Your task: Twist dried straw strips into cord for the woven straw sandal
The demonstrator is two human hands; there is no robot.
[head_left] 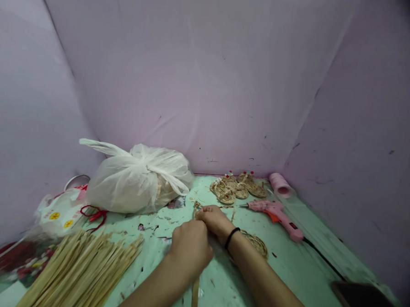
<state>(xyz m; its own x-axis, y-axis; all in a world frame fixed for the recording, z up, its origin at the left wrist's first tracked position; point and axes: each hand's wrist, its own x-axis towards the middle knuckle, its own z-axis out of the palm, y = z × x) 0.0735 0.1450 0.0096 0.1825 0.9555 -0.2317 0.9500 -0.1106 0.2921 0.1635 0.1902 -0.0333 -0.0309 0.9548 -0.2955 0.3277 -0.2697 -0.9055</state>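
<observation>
Now I see left hand [191, 244] closed round straw strip [195, 297], right hand [217, 220] pinching its far part; coiled cord [258, 245], pink glue gun [285, 221] on bench [298, 273].

The worktop [288, 268] has a pale green surface, on which small dark scraps [141, 227] are scattered. Along its far side lie a knotted white plastic bag [124, 186], several woven pieces [225, 191] and a pink spool [278, 182]. Nearer, there are pale dry strips [78, 270] at left, a braided coil [258, 245] and, at right, a pink glue gun [286, 219].
</observation>
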